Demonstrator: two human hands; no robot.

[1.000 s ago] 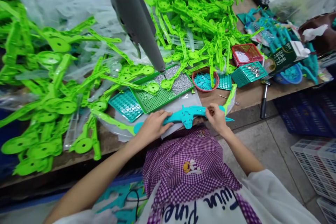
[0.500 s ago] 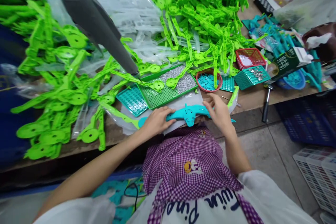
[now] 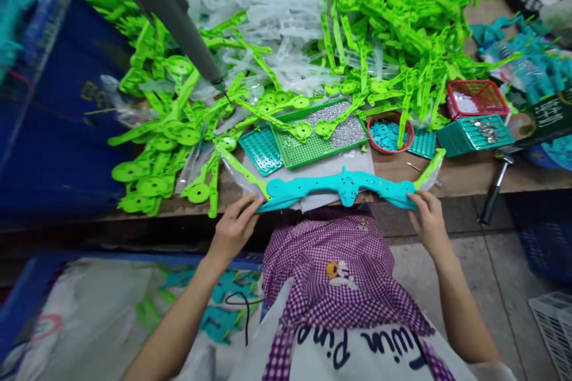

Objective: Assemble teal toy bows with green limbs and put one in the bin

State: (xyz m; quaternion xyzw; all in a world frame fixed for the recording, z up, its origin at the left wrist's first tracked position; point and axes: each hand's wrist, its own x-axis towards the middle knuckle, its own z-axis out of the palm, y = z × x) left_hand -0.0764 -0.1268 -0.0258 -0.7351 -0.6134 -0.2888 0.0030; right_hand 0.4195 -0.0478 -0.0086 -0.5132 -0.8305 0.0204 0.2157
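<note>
A long turquoise plastic part [image 3: 313, 186], shaped like outstretched wings with a moulded head at its middle, lies along the table's front edge. My left hand [image 3: 235, 226] is closed on its left tip, and my right hand [image 3: 429, 220] pinches the right tip. From the part's left end a lime-green plastic arm [image 3: 243, 171] angles away, partly in clear plastic film. Another lime-green arm [image 3: 432, 165] slants up at the right end. Just behind the part is a green perforated tray [image 3: 292, 156] of small silvery pieces.
Lime-green arms [image 3: 402, 18] heap up behind, around clear plastic bags [image 3: 272, 18]. A dark grey tool [image 3: 179, 21] hangs over the left side. To the right are red baskets [image 3: 476, 101], turquoise trays [image 3: 469, 134] and a hammer [image 3: 496, 187]. A blue crate [image 3: 75, 101] stands at left.
My hands have spread from over the turquoise part's arms out to its two tips, and its whole length now shows. The camera view has swung left, revealing the blue crate.
</note>
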